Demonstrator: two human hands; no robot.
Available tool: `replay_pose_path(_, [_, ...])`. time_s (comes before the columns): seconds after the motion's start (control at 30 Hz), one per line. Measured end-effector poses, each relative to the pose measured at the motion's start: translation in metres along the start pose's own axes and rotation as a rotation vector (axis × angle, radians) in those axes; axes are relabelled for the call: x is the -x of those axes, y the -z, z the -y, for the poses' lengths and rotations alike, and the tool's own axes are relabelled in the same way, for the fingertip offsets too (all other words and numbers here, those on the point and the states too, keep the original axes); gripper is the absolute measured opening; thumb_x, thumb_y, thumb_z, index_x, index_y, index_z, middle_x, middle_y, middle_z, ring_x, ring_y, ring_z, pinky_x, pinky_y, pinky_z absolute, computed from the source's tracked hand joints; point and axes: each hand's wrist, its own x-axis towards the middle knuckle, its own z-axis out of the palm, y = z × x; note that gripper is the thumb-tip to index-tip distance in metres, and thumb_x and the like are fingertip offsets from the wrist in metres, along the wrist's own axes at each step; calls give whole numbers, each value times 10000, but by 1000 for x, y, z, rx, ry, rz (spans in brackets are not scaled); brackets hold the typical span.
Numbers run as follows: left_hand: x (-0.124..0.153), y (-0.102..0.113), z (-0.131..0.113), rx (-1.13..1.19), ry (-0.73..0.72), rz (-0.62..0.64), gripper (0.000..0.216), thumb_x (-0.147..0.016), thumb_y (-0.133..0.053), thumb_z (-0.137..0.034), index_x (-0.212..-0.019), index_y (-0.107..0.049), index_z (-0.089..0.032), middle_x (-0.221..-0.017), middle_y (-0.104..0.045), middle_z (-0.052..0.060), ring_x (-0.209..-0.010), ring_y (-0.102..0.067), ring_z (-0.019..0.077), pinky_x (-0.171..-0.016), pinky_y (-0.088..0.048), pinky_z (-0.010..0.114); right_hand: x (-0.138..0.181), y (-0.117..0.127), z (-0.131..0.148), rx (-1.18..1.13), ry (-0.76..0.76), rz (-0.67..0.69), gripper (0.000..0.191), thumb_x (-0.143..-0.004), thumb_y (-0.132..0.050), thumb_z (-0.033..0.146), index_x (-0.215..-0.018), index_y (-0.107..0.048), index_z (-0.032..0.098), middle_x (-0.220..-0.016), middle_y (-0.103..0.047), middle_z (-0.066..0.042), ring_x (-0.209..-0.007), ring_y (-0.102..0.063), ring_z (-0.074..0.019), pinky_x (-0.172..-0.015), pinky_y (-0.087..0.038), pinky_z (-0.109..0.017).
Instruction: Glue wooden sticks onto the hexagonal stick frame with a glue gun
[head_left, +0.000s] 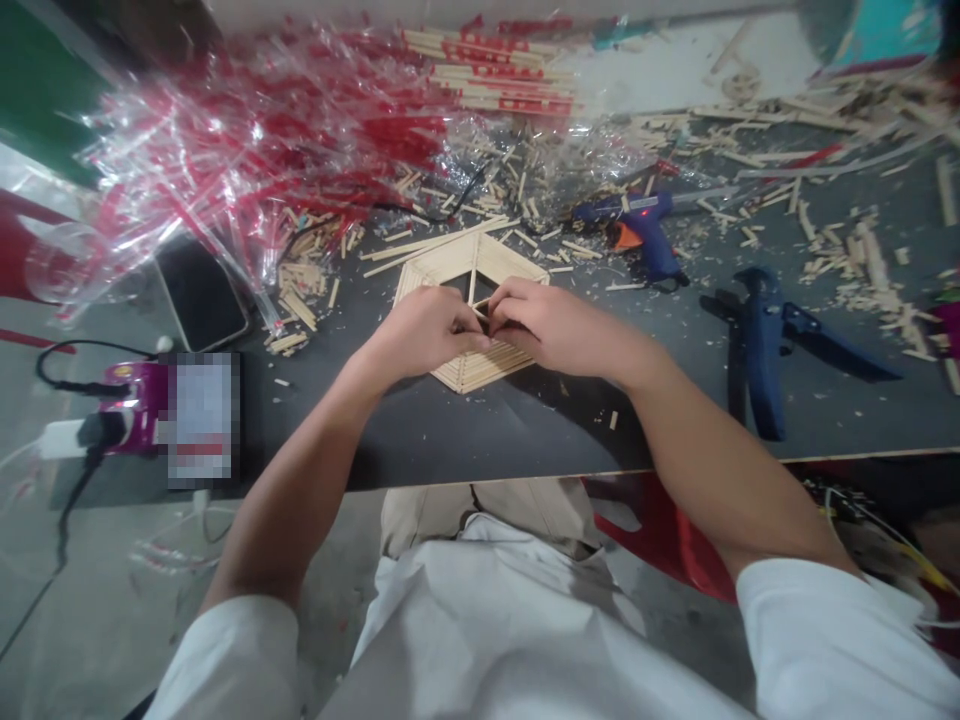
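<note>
On the dark table lies a hexagonal frame [462, 374] built from layered pale wooden sticks, with an opening in its middle. A thin wooden stick [472, 284] runs across that opening down to my fingers. My left hand [427, 330] rests over the frame's left side, fingers closed in a pinch near the centre. From the right, my right hand [559, 325] reaches over the frame, its thumb and fingers pinched at the same spot. The fingertips of both hands nearly meet around the sticks there and partly hide them. A few loose sticks [427, 246] lie against the frame's upper left edge.
A blue glue gun [651, 232] lies behind right, and a blue hand cutter [765, 350] sits right. Red and clear plastic wrappers [262, 140] pile at back left. Phone [201, 292], purple power adapter [136, 405] and cables are left. Wood offcuts [862, 270] litter the table.
</note>
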Motion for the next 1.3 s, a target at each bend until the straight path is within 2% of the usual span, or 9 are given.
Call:
replay_pose_path(0.47, [-2, -3, 0, -48, 3, 15, 244, -906, -662, -380, -791, -835, -252, -760, -696, 22, -699, -626, 175, -659, -429, 293, 3, -1, 0, 12, 1, -2, 181, -1011, -514, 191, -1012, -695, 187, -1179, -648, -123, -1009, -635, -238, -902, -494, -374])
replay_pose_path(0.63, [-4, -4, -3, -97, 38, 40, 236, -903, -655, -352, -769, -816, -244, -747, -668, 27, -742, -632, 195, -685, -432, 305, 2, -1, -2, 15, 21, -20, 169, -999, -534, 191, -997, -703, 189, -1131, -651, -112, -979, -635, -231, -894, -494, -367])
replay_pose_path(0.83, [-4, -5, -8, -131, 51, 59, 236, -911, -629, -309, -805, -822, -224, -800, -709, 46, -806, -662, 224, -710, -462, 321, 1, -1, -3, -8, 20, -19, 176, -1003, -530, 210, -983, -704, 191, -1115, -654, -112, -976, -642, -229, -913, -504, -372])
replay_pose_path(1.1, [-3, -10, -5, -126, 25, 28, 234, -936, -647, -316, -863, -835, -199, -838, -732, 66, -887, -688, 248, -842, -520, 357, 2, 1, -7, 13, 32, -44, 217, -1023, -513, 234, -994, -726, 203, -1071, -712, -97, -991, -661, -235, -915, -493, -382])
replay_pose_path(1.3, [-2, -9, -8, -171, -23, 59, 287, -969, -586, -274, -873, -829, -157, -831, -730, 80, -877, -689, 244, -901, -536, 382, 2, 2, -12, 9, 89, -49, 219, -1011, -554, 219, -1001, -770, 191, -1063, -740, -105, -944, -677, -223, -885, -494, -368])
